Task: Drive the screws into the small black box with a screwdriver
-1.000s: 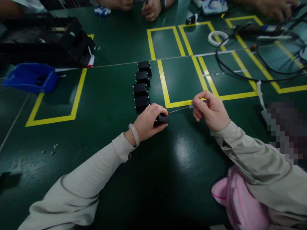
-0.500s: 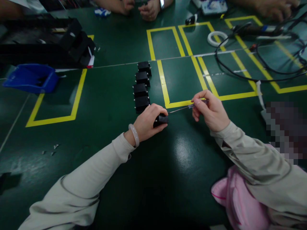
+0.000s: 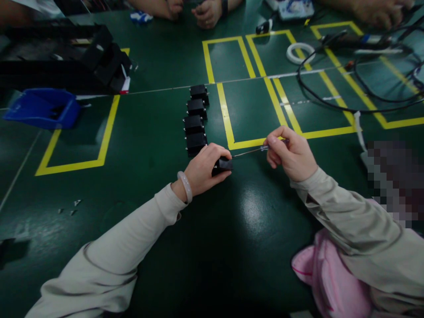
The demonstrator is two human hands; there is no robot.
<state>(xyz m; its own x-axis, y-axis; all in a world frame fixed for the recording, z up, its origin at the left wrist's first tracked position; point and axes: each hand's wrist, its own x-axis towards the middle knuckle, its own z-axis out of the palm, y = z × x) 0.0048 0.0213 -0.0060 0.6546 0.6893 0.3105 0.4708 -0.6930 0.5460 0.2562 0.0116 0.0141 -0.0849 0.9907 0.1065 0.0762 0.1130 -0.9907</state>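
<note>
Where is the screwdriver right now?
In the head view, the screwdriver is right of centre, held in the right hand, its thin shaft pointing left at the black block in the left hand.

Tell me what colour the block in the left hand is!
The block is black, seen best in the head view.

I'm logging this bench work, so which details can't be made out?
All in the head view:
Held black block: partly hidden by the left hand.
Thin tool: handle mostly covered by the right hand; tip too small to tell.
Metal pieces: too small to identify.
Dark tray: cut off by the left edge.
</note>
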